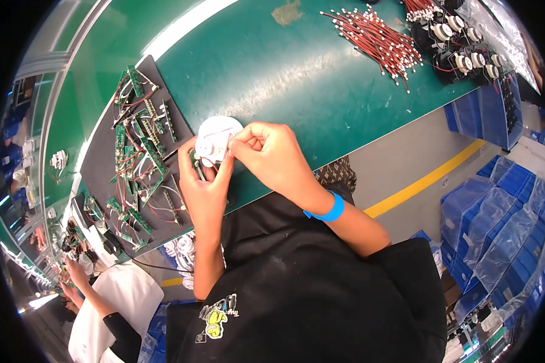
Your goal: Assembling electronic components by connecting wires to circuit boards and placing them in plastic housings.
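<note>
Above the near edge of the green bench, my left hand grips a white round plastic housing between thumb and fingers. A bit of dark red wire and a small green part show at its lower side, partly hidden by the fingers. My right hand, with a blue band on the wrist, is closed in a pinch at the housing's right edge. What its fingertips hold is too small to make out. Left of my hands, several green circuit boards with red and white wires lie on a dark mat.
A pile of red wires with white connectors lies at the far right of the bench. Beyond it are black parts with white spools. Blue bins stand on the right. Another person's hands work at the lower left.
</note>
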A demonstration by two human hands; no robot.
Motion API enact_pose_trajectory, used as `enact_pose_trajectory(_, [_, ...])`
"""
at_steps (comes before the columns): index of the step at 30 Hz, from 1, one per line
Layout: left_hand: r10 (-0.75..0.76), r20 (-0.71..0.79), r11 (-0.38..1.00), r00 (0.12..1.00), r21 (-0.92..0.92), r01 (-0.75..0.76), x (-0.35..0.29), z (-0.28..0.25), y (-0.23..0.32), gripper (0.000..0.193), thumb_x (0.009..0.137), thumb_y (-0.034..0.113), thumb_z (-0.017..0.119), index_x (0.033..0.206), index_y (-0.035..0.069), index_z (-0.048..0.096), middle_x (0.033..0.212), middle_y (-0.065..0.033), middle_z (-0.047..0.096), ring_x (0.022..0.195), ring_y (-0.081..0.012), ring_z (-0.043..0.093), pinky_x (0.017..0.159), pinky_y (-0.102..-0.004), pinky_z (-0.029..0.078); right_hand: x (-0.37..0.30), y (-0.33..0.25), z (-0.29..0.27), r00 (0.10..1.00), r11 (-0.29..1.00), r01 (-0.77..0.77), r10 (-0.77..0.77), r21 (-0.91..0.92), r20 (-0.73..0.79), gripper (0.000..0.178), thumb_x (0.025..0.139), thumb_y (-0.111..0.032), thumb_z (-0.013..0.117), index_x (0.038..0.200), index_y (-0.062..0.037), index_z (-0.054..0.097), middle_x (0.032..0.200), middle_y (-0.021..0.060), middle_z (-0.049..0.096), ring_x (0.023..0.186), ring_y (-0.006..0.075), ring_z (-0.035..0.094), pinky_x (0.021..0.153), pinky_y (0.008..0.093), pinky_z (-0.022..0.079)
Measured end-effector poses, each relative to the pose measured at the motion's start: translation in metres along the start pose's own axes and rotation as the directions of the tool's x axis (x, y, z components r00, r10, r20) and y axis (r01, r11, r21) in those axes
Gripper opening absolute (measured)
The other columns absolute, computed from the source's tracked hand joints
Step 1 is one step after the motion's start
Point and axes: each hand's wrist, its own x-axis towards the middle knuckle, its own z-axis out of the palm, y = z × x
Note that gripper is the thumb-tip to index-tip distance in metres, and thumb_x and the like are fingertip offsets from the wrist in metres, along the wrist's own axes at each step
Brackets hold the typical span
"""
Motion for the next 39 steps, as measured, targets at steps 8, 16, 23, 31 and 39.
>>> enact_pose_trajectory(8, [-0.001, 0.008, 0.994, 1.0, 0.11, 0.0, 0.002, -0.002, 0.0, 0.044, 0.077, 0.011, 0.075, 0.113, 0.001, 0.052, 0.101, -0.0091, 0.063, 0.083, -0.0086, 0.058, 0.068, -0.0217, 0.048, 0.003, -0.004, -0.002, 0.997, 0.994, 0.069, -0.07, -0.084, -0.018, 0.013, 0.083, -0.006, 0.063, 0.08, 0.0059, 0.064, 0.069, 0.0081, 0.066, 0.063, 0.0074, 0.059, 0.057, 0.0246, 0.047])
enact_pose_trajectory(16, [-0.001, -0.045, 1.0, 0.999, 0.023, 0.002, -0.016, -0.055, 0.003, 0.072, 0.068, 0.011, 0.082, 0.13, 0.005, 0.045, 0.122, -0.0073, 0.054, 0.094, -0.0108, 0.053, 0.076, -0.0243, 0.045, 0.002, -0.007, -0.027, 0.993, 0.967, 0.117, -0.106, -0.226, 0.06, 0.02, 0.09, -0.014, 0.061, 0.094, 0.0042, 0.065, 0.08, 0.0103, 0.068, 0.075, 0.0088, 0.06, 0.066, 0.0251, 0.048])
enact_pose_trajectory(23, [-0.409, 0.405, 0.766, 0.818, -0.335, 0.549, -0.082, -0.13, -0.042, 0.018, 0.082, 0.011, 0.071, 0.079, 0.009, 0.053, 0.07, 0.0003, 0.058, 0.052, -0.0022, 0.046, 0.046, -0.0173, 0.031, -0.005, 0.001, -0.046, 0.999, 0.985, 0.036, -0.031, -0.167, 0.028, 0.017, 0.093, -0.009, 0.056, 0.098, 0.006, 0.063, 0.091, 0.0102, 0.066, 0.08, 0.0138, 0.062, 0.07, 0.0273, 0.052])
enact_pose_trajectory(31, [-0.677, 0.012, 0.725, 0.736, -0.161, 0.669, -0.102, -0.123, -0.116, 0.023, 0.082, 0.02, 0.072, 0.075, 0.006, 0.055, 0.06, 0.0004, 0.055, 0.048, -0.0078, 0.047, 0.045, -0.0237, 0.036, -0.003, 0.004, -0.044, 0.987, 0.955, 0.138, -0.155, -0.262, -0.044, 0.016, 0.094, -0.007, 0.054, 0.098, 0.0057, 0.062, 0.091, 0.012, 0.065, 0.075, 0.0128, 0.061, 0.063, 0.0248, 0.052])
enact_pose_trajectory(39, [-0.463, -0.47, 0.824, 0.752, 0.083, 0.56, -0.107, -0.138, -0.122, 0.021, 0.08, 0.013, 0.068, 0.074, -0.002, 0.055, 0.055, -0.0046, 0.058, 0.05, -0.0084, 0.055, 0.05, -0.0258, 0.043, -0.006, 0.007, -0.036, 0.964, 0.912, 0.174, -0.234, -0.37, -0.125, 0.016, 0.093, -0.009, 0.056, 0.096, 0.0047, 0.064, 0.088, 0.0104, 0.066, 0.068, 0.0098, 0.057, 0.056, 0.022, 0.049])
